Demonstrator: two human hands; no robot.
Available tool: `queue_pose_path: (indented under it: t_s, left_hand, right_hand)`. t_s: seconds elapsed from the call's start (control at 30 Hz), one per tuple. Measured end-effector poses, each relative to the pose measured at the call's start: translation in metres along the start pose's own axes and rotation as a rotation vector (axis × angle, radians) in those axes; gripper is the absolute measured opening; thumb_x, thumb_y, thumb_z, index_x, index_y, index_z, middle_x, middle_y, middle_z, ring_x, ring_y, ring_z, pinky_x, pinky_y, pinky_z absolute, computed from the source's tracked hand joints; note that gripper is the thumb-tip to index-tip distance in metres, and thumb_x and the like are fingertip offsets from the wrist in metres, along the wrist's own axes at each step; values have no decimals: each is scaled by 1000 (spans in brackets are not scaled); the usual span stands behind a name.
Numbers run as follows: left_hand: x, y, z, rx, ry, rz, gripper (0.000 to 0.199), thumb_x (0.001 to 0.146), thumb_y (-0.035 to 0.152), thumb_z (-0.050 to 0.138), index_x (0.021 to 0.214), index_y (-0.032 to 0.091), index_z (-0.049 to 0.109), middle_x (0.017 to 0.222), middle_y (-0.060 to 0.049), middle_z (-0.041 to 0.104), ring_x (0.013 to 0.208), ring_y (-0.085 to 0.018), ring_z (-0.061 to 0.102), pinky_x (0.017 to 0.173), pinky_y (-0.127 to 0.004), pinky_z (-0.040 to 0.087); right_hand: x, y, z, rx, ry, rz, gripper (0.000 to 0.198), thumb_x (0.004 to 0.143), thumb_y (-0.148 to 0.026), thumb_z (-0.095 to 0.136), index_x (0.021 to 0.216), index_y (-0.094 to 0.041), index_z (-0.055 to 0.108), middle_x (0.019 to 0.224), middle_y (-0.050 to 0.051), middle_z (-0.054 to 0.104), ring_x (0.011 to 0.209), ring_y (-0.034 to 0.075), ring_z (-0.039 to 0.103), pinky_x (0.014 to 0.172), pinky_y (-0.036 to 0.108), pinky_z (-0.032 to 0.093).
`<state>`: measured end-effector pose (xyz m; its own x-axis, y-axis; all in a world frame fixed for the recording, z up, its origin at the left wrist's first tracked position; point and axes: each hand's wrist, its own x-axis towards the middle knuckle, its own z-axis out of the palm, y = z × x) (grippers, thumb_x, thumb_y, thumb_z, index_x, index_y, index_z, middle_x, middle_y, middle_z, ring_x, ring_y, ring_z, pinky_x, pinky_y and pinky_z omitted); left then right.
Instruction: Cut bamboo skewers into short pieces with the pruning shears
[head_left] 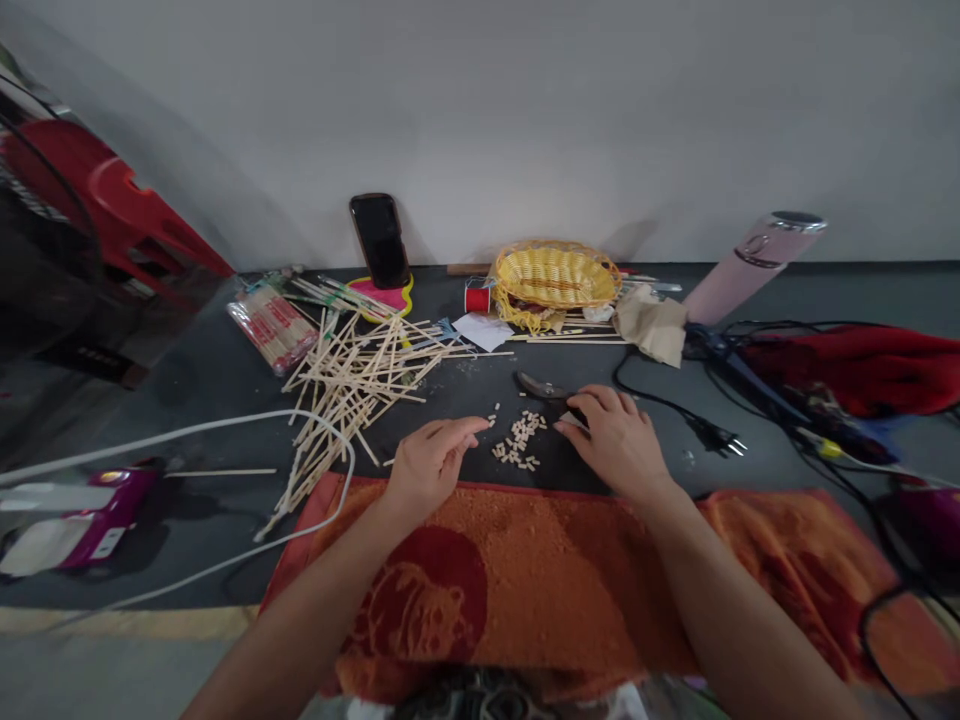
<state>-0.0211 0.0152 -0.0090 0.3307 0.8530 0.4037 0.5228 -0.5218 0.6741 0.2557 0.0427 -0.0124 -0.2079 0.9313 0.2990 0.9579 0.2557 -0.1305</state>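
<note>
My left hand (431,457) is closed just above the table, thumb and fingers together. A small pale wooden bit (491,421) shows at its fingertips, but I cannot tell if it is gripped. My right hand (621,440) is closed with thumb and fingers around a small flat greyish piece (571,419), mostly hidden; it may be a blade. Between the hands lies a loose pile of short cut wooden pieces (519,440). A dark curved-handled tool (538,385) rests just beyond my right fingertips. Left of my left hand spreads a heap of thin wooden sticks (360,385).
An orange towel (555,570) covers the table's near edge. At the back stand a phone (380,240), red thread spool (477,299), yellow basket (559,276) and pink flask (754,265). A black plug cord (712,432) lies right; a white cable (187,430) crosses left.
</note>
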Motion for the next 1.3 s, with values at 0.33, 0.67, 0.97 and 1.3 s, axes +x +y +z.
queue_pose_path:
  t_s: [0.33, 0.67, 0.97, 1.3]
  left_hand:
    - [-2, -3, 2, 104, -117, -41, 38, 87, 8, 45, 116, 25, 61, 91, -3, 72, 84, -17, 67, 77, -29, 52]
    - [-2, -2, 8, 131, -131, -143, 22, 92, 24, 49, 109, 28, 62, 81, 0, 74, 73, -15, 70, 65, -22, 48]
    - [-3, -1, 7, 273, -233, -161, 20, 94, 26, 45, 108, 26, 61, 94, 1, 73, 82, -15, 69, 71, -22, 45]
    - [-3, -1, 7, 306, -242, -149, 21, 95, 26, 44, 107, 25, 60, 94, 1, 73, 81, -14, 68, 70, -22, 45]
  right_hand:
    - [-3, -29, 3, 332, -83, -374, 24, 91, -13, 49, 103, -23, 68, 101, 6, 67, 97, 20, 54, 87, 37, 46]
    - [-5, -34, 6, 292, -141, -362, 24, 92, -15, 48, 104, -22, 68, 100, 6, 65, 95, 20, 52, 87, 36, 46]
    - [-5, -29, 7, 382, -119, -329, 24, 90, -10, 48, 101, -20, 67, 102, 8, 64, 98, 22, 53, 88, 39, 46]
    - [-4, -27, -1, 405, -235, -379, 13, 89, -21, 56, 93, -23, 69, 94, 4, 65, 92, 20, 53, 87, 37, 43]
